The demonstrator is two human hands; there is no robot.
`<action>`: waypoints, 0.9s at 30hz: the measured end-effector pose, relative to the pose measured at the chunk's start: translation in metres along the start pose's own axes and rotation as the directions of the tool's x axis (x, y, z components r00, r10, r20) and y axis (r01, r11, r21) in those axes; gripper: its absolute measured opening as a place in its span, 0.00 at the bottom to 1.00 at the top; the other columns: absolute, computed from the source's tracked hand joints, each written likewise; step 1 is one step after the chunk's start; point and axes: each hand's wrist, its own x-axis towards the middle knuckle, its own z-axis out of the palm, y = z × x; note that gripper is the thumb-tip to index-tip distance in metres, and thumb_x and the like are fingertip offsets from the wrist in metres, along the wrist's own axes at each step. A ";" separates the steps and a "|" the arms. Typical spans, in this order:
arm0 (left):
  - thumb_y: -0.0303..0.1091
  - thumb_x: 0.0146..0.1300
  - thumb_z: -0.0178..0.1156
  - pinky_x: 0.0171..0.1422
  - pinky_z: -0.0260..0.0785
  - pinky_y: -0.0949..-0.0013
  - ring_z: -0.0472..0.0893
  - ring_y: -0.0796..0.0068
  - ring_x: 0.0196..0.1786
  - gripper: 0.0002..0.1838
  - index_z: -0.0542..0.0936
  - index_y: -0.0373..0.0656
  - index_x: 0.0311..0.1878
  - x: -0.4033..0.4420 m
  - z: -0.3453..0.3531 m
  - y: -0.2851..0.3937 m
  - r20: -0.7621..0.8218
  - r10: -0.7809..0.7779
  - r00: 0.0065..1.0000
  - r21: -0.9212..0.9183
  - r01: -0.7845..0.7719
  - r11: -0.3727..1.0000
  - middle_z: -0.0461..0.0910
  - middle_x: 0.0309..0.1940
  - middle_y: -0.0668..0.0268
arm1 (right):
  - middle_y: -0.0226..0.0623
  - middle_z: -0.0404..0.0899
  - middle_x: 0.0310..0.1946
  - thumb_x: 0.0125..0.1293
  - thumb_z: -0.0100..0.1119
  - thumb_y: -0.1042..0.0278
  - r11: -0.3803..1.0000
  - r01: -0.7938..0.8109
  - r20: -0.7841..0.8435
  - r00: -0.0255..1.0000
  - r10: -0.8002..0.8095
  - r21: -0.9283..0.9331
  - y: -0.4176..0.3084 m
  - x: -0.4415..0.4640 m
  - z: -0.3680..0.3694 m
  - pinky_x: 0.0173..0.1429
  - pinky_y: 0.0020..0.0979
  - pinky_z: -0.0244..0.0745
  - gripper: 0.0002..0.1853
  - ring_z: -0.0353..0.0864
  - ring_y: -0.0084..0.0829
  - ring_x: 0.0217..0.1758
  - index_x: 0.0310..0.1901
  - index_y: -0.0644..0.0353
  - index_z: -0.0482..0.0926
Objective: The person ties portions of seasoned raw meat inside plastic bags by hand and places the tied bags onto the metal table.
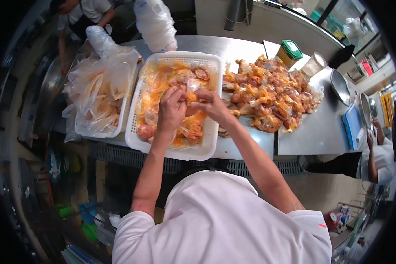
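My left hand (171, 105) and my right hand (211, 105) are close together over a white perforated basket (134, 125). Both have their fingers pinched on a clear plastic bag (191, 97), its gathered top smeared orange between them. What the bag holds is mostly hidden by my hands. Under them, the basket contains bagged marinated meat (191, 130), orange-stained plastic showing around the pieces. To the right, a large heap of small bagged meat pieces (268, 94), probably chicken, lies directly on the steel table (251, 143).
A second white basket (99, 133) at left bears plastic-wrapped contents. Rolls of clear bags (156, 26) stand behind. A green-lidded tub (290, 50), metal tray (340, 87) and blue board (351, 125) are at right. One person (86, 15) is far left, another (376, 160) at right.
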 end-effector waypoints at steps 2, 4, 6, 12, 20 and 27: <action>0.23 0.61 0.67 0.49 0.74 0.69 0.79 0.80 0.43 0.08 0.77 0.37 0.42 -0.002 -0.004 0.005 0.113 -0.019 0.993 -0.040 0.024 0.999 0.81 0.42 0.67 | 0.36 0.82 0.36 0.60 0.72 0.73 0.980 0.087 -0.126 0.986 -0.111 -0.178 0.005 -0.011 0.005 0.49 0.31 0.77 0.10 0.81 0.25 0.41 0.40 0.69 0.84; 0.27 0.60 0.69 0.47 0.76 0.66 0.82 0.71 0.44 0.13 0.78 0.33 0.45 -0.006 -0.005 0.013 0.270 -0.139 0.953 -0.316 0.224 0.922 0.79 0.43 0.59 | 0.38 0.83 0.29 0.57 0.71 0.78 0.989 0.072 -0.344 0.932 -0.112 -0.126 0.004 -0.023 0.014 0.39 0.30 0.78 0.07 0.84 0.26 0.35 0.38 0.68 0.85; 0.28 0.60 0.71 0.48 0.76 0.66 0.82 0.72 0.44 0.13 0.79 0.32 0.43 -0.005 0.002 0.015 0.256 -0.181 0.949 -0.351 0.266 0.898 0.80 0.39 0.59 | 0.40 0.83 0.26 0.56 0.70 0.82 0.934 0.151 -0.359 0.894 -0.269 -0.325 0.008 -0.029 0.021 0.34 0.29 0.77 0.07 0.85 0.27 0.32 0.37 0.66 0.84; 0.23 0.56 0.70 0.43 0.74 0.61 0.82 0.58 0.36 0.08 0.78 0.34 0.34 -0.019 0.033 0.044 0.059 -0.112 0.992 -0.181 0.121 0.976 0.80 0.29 0.57 | 0.43 0.79 0.31 0.51 0.70 0.78 0.764 0.230 -0.347 0.786 -0.511 -0.603 0.024 -0.031 0.017 0.36 0.38 0.77 0.13 0.83 0.41 0.34 0.37 0.62 0.77; 0.25 0.60 0.69 0.43 0.74 0.67 0.82 0.67 0.36 0.07 0.80 0.36 0.36 0.002 -0.051 0.014 0.029 -0.305 0.952 -0.354 0.295 0.888 0.82 0.31 0.60 | 0.42 0.83 0.37 0.55 0.73 0.76 0.695 -0.211 -0.673 0.543 -0.502 -0.688 -0.038 -0.034 -0.112 0.34 0.36 0.78 0.12 0.84 0.36 0.33 0.39 0.64 0.79; 0.33 0.55 0.74 0.49 0.76 0.55 0.84 0.54 0.45 0.21 0.80 0.41 0.52 -0.064 -0.047 -0.050 0.366 -0.490 0.791 0.306 0.395 0.867 0.84 0.38 0.53 | 0.40 0.84 0.49 0.62 0.68 0.81 0.838 -0.141 -0.559 0.800 -0.217 -0.527 -0.004 -0.033 -0.076 0.46 0.29 0.83 0.24 0.85 0.30 0.47 0.60 0.57 0.78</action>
